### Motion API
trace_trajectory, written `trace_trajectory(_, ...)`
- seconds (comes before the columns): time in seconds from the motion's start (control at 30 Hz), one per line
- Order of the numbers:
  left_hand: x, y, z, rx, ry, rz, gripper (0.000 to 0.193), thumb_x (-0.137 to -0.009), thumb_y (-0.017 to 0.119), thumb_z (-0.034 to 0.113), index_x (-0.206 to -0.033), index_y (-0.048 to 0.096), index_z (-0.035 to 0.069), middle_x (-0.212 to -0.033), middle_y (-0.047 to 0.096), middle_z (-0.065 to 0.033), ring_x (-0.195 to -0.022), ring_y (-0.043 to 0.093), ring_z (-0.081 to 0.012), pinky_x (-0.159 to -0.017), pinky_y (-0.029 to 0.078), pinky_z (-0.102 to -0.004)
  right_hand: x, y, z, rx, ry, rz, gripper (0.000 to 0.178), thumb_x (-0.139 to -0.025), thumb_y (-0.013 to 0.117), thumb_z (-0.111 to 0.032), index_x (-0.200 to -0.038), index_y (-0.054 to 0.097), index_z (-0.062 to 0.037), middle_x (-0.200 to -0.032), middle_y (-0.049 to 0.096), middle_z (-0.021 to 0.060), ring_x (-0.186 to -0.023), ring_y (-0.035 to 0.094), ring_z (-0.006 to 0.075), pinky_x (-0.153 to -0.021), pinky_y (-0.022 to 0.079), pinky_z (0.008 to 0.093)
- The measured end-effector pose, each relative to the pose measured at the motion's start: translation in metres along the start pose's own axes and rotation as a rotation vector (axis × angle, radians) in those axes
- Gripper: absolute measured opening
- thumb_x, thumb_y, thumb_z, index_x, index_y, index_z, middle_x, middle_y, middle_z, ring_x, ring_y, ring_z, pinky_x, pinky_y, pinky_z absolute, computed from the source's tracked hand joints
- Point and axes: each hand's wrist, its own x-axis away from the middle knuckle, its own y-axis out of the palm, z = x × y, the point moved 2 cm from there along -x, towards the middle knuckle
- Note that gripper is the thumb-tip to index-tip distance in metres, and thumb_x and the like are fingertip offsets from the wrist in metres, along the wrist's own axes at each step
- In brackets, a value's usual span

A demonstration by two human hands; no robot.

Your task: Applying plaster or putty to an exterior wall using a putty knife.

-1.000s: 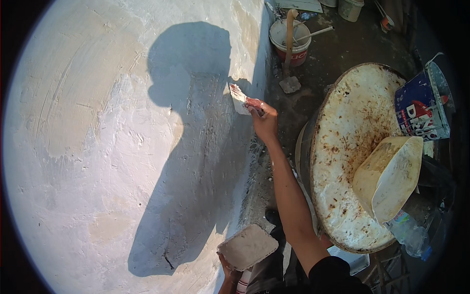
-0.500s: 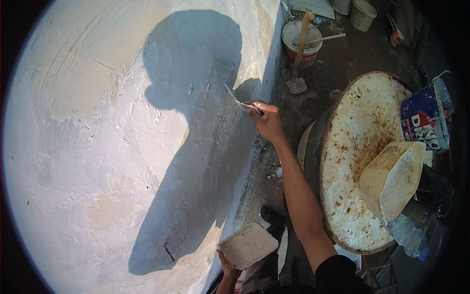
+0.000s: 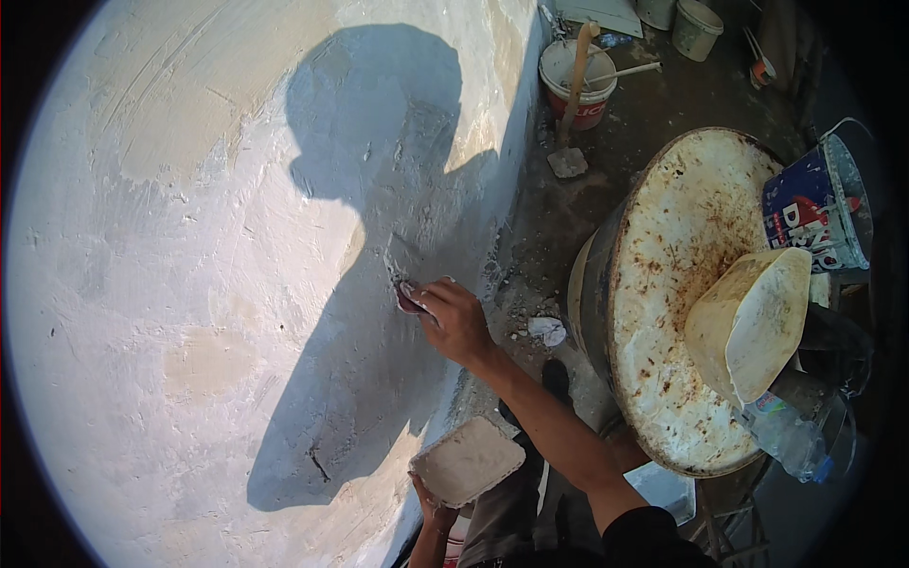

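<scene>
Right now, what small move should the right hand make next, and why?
Probably a short stroke with the scraper: the right hand holds it apparently against the wall, where the shaded surface looks uneven, while the left hand supports the tray.

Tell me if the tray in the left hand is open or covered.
Open: no lid lies over the rectangular tray in the left hand; its rim and pale inside show. How full, I cannot tell.
</scene>
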Motion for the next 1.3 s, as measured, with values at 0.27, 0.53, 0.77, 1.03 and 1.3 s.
trace_trajectory(0.27, -0.021, 0.018, 0.008, -0.37, 0.306, -0.023, 0.067, -0.095, 0.021, 0.061, -0.143, 0.028, 0.014, -0.142, 0.038, -0.0081, -0.131, 0.037, -0.0263, -0.108, 0.032, -0.044, 0.034, -0.073, -0.039, 0.037, 0.184, 0.088, 0.022, -0.078, 0.063, 0.005, -0.099, 0.064, 0.0018, -0.086, 0.066, 0.0135, -0.074, 0.063, 0.0236, -0.066, 0.049, 0.033)
trace_trajectory(0.53, -0.052, 0.022, -0.009, 0.036, 0.151, 0.02, 0.065, -0.095, 0.026, 0.061, -0.142, 0.032, 0.016, -0.139, 0.042, -0.0071, -0.128, 0.042, -0.0263, -0.107, 0.034, -0.0438, 0.135, -0.135, -0.09, -0.284, 0.924, -0.003, 0.013, -0.085, 0.063, -0.003, -0.097, 0.062, 0.0018, -0.079, 0.065, 0.0036, -0.071, 0.057, 0.0049, -0.063, 0.046, 0.023)
trace_trajectory(0.77, -0.061, 0.013, -0.038, 0.022, 0.161, 0.013, 0.07, -0.093, 0.029, 0.064, -0.141, 0.032, 0.014, -0.139, 0.042, -0.0083, -0.125, 0.044, -0.0264, -0.105, 0.036, -0.0437, 0.154, -0.158, -0.111, 0.138, 0.998, -0.287, 0.016, -0.08, 0.065, -0.006, -0.092, 0.061, 0.0031, -0.077, 0.067, 0.0133, -0.07, 0.065, 0.0163, -0.065, 0.048, 0.0305)
trace_trajectory(1.03, -0.066, -0.006, -0.059, -0.177, 0.28, 0.05, 0.072, -0.093, 0.029, 0.065, -0.14, 0.032, 0.011, -0.137, 0.042, -0.0106, -0.123, 0.045, -0.0274, -0.104, 0.037, -0.0441, 0.151, -0.145, -0.105, 0.135, 1.025, -0.411, 0.017, -0.077, 0.064, -0.008, -0.091, 0.062, 0.0024, -0.077, 0.066, 0.0161, -0.071, 0.066, 0.0228, -0.067, 0.048, 0.0337)
trace_trajectory(1.3, -0.065, 0.003, -0.051, 0.136, 0.286, 0.012, 0.065, -0.094, 0.049, 0.011, -0.138, 0.009, -0.014, -0.127, 0.044, -0.0315, -0.109, 0.047, -0.0424, -0.097, 0.036, -0.0487, 0.15, -0.142, -0.101, 0.018, 1.063, -0.481, 0.018, -0.078, 0.064, -0.007, -0.091, 0.062, 0.0039, -0.075, 0.066, 0.0144, -0.068, 0.063, 0.016, -0.065, 0.048, 0.0319)
